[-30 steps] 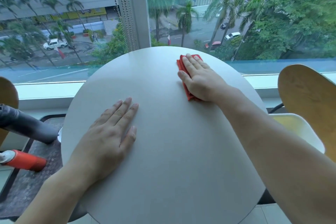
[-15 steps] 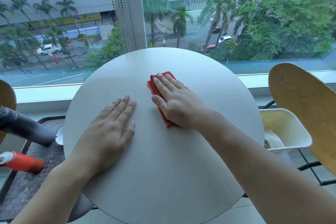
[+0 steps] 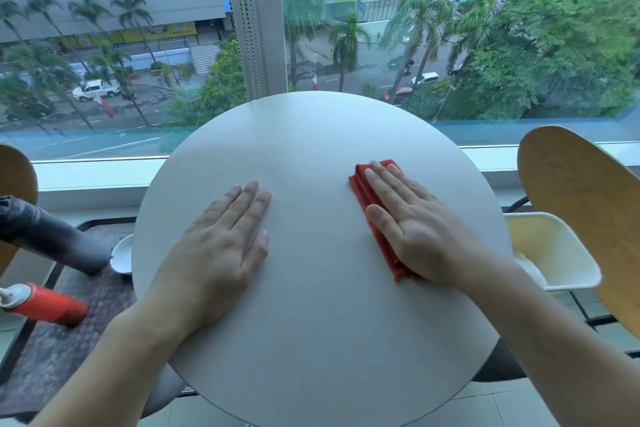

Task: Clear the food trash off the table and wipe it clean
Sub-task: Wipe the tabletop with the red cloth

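While the right hand (image 3: 415, 232) presses its flat, straight fingers on the folded red cloth (image 3: 372, 215) — right of counter (image 3: 311, 340) centre — left hand (image 3: 221, 243) lies flat; soft, light cloth likely bunches, so keep the palm on top.

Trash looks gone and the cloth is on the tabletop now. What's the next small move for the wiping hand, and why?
Probably sweep the red cloth toward the near edge. The right hand presses it flat on the right side of the round table, while the left hand rests flat, steadying. The large near part of the top lies beyond the cloth's present spot, so it likely needs a pass.
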Demonstrator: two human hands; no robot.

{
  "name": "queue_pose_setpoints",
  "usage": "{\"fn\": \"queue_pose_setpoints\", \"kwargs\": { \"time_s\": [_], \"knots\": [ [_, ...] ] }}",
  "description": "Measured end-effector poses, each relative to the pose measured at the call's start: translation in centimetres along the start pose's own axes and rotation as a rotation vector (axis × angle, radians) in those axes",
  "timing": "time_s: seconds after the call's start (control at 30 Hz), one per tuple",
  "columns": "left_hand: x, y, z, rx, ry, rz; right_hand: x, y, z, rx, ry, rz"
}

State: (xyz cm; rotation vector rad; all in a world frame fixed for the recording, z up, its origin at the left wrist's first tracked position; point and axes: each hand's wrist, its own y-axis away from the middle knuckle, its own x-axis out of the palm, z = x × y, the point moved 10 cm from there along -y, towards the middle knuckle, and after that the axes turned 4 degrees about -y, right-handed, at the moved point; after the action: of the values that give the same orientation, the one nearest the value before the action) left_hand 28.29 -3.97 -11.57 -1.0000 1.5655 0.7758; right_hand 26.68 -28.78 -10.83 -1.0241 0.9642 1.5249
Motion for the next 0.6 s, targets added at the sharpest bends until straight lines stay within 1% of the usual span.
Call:
{"fn": "queue_pose_setpoints", "kwargs": {
  "time_s": [0.17, 0.3, 0.47, 0.6],
  "knots": [
    [0.0, 0.0, 0.1, -0.013, 0.011, 0.004, -1.1, -2.6, -2.3, 0.075, -0.018, -0.025],
    [-0.1, 0.0, 0.0, -0.016, 0.02, 0.003, -1.1, -5.5, -2.4, 0.097, -0.026, -0.023],
    [0.0, 0.1, 0.0, -0.018, 0.012, 0.007, -0.6, -8.1, -0.1, 0.091, -0.022, -0.018],
    [0.0, 0.1, -0.1, -0.012, -0.006, 0.009, 0.3, -8.3, 2.8, 0.041, -0.028, -0.017]
  ]
}}
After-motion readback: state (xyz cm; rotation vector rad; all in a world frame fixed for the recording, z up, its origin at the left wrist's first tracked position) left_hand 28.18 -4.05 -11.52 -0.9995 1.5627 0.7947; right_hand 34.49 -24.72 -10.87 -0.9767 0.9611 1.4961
